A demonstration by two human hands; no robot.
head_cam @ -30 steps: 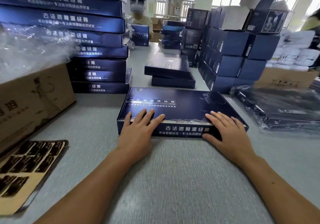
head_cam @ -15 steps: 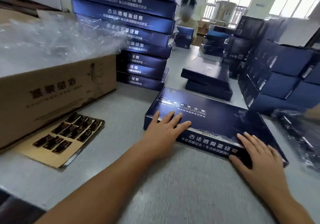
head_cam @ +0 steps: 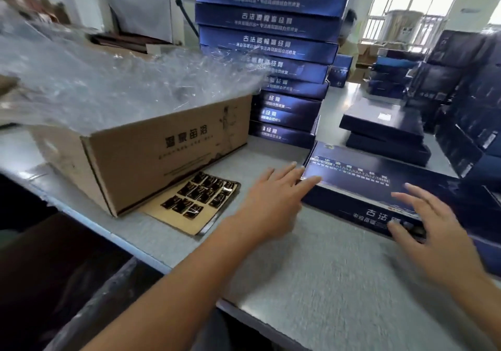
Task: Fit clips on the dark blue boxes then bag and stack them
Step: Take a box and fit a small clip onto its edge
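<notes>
Right now the dark blue box (head_cam: 385,185) lies flat on the grey counter (head_cam: 325,283), long axis running from near-left to far-right (white lettering on lid and front wall); left hand (head_cam: 271,196) spread at its left corner; right hand (head_cam: 433,231) splayed over its front edge.

Head view, downward (close) over table (head_cam: 311,283)
</notes>
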